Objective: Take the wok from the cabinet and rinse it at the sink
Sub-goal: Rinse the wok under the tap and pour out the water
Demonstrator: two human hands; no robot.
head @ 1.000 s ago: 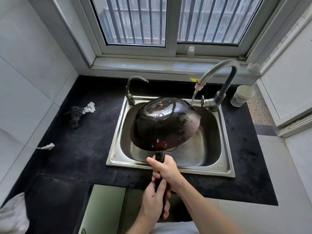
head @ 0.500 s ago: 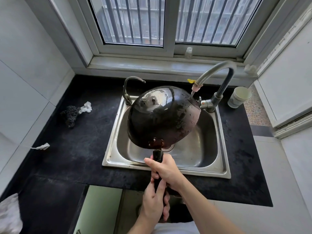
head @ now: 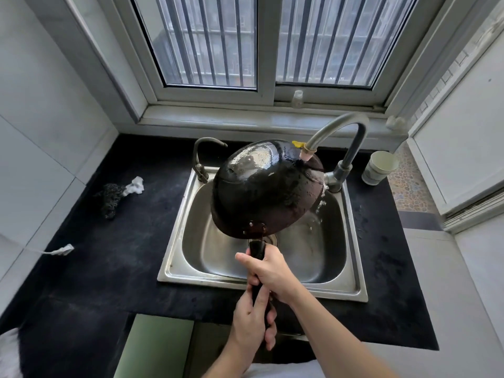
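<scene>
A black wok (head: 266, 189) hangs upside down over the steel sink (head: 174, 257), its wet rounded bottom facing me. Its far edge sits right under the spout of the tall curved tap (head: 338, 132), and water runs off the right rim into the basin. Both hands grip the wok's black handle (head: 257, 248). My right hand (head: 268, 271) is closed around it nearer the wok, and my left hand (head: 252, 321) is closed around the end of it, over the counter's front edge.
A smaller second tap (head: 203, 156) stands at the sink's back left. A dark scrubber with a white scrap (head: 116, 193) lies on the black counter (head: 109, 263) to the left. A white cup (head: 380, 167) stands at the right. The window sill runs behind.
The wok has been lifted and tilted farther back, so its far edge is now up against the tap spout. Both hands stayed on the handle.
</scene>
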